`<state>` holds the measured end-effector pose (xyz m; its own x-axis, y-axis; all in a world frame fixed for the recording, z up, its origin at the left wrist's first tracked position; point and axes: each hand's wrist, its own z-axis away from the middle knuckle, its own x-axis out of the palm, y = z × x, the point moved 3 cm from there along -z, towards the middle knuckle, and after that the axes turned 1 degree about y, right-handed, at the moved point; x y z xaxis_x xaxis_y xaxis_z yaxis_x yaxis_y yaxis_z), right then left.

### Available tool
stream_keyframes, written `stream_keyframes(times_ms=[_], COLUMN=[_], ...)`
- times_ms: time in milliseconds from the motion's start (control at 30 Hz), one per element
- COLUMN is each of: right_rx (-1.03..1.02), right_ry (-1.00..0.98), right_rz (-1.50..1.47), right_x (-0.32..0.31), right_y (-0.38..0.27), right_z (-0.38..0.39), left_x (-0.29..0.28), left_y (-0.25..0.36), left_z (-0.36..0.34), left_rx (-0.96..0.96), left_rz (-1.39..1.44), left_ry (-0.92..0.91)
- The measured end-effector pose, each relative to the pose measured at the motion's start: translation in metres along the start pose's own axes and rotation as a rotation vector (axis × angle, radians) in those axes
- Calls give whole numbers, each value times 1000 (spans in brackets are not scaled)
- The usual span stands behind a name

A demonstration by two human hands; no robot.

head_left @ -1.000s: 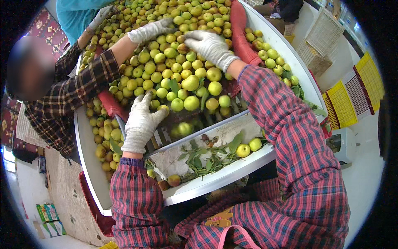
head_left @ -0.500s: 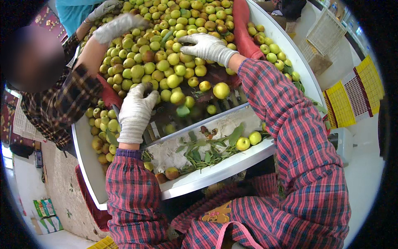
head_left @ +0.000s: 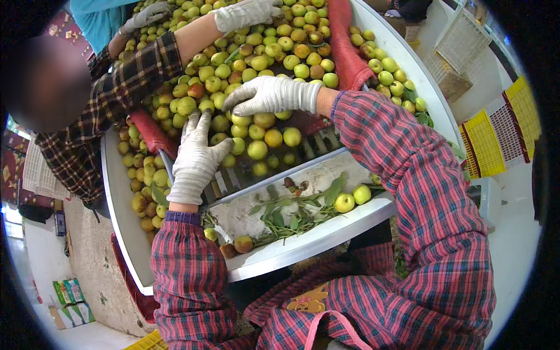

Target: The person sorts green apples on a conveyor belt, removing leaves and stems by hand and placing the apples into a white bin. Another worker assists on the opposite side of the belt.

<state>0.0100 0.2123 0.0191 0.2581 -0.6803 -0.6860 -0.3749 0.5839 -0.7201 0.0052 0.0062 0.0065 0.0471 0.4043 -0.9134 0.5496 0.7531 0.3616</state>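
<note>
My left hand (head_left: pixel 197 156), gloved in white with fingers spread and holding nothing, lies flat on the green-yellow fruit (head_left: pixel 256 149) at the near edge of the heap, while my right hand (head_left: pixel 269 95), likewise gloved and spread flat, rests palm-down on the fruit just beyond it. The fruit covers the sorting surface (head_left: pixel 125 216) between two red side rails (head_left: pixel 345 52); below my hands a white tray (head_left: pixel 326 230) holds leaves (head_left: pixel 291 213) and a few stray fruit. A co-worker's gloved hand (head_left: pixel 245 13) reaches into the heap from the left.
</note>
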Motion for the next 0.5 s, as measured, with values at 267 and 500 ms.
stream_keyframes(times_ms=[267,500], right_rx=[189,173], right_ry=[660,391], right_rz=[264,479], right_x=[-54,-38], right_y=[40,44], right_z=[1,0], left_x=[-10,-17], left_y=[13,28], left_z=[5,7], left_rx=[46,149], left_rz=[-34,-3], left_ry=[-117,-76])
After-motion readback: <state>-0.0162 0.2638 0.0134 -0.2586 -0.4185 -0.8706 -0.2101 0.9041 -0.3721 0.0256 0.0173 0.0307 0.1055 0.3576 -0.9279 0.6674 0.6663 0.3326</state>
